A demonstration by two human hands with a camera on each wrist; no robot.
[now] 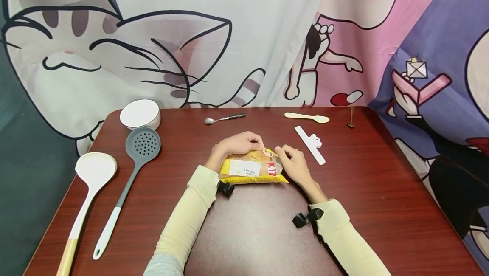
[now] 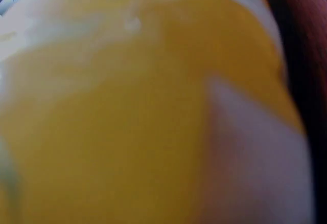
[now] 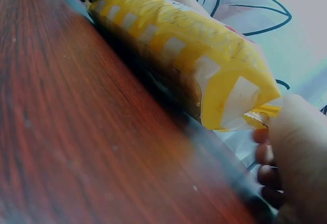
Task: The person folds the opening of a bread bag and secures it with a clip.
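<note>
A yellow packet of bread (image 1: pixel 244 169) with clear patches and a white label lies at the middle of the table. At its far side, the left hand (image 1: pixel 241 142) grips the upper edge with curled fingers. The right hand (image 1: pixel 295 164) pinches the crimped end at the packet's right, and the right wrist view shows that end between thumb (image 3: pixel 299 127) and fingers. In the left wrist view the yellow wrapper (image 2: pixel 112 132) fills most of the picture, close and blurred, so the left fingertips are hidden there.
Behind the hands lie a small spoon (image 1: pixel 225 119), a cream spoon (image 1: pixel 307 117) and a small brass-coloured object (image 1: pixel 351 119). A white clip (image 1: pixel 310 145) lies to the right. At left are a white bowl (image 1: pixel 140 114), a grey skimmer (image 1: pixel 130 182) and a white ladle (image 1: pixel 89 187).
</note>
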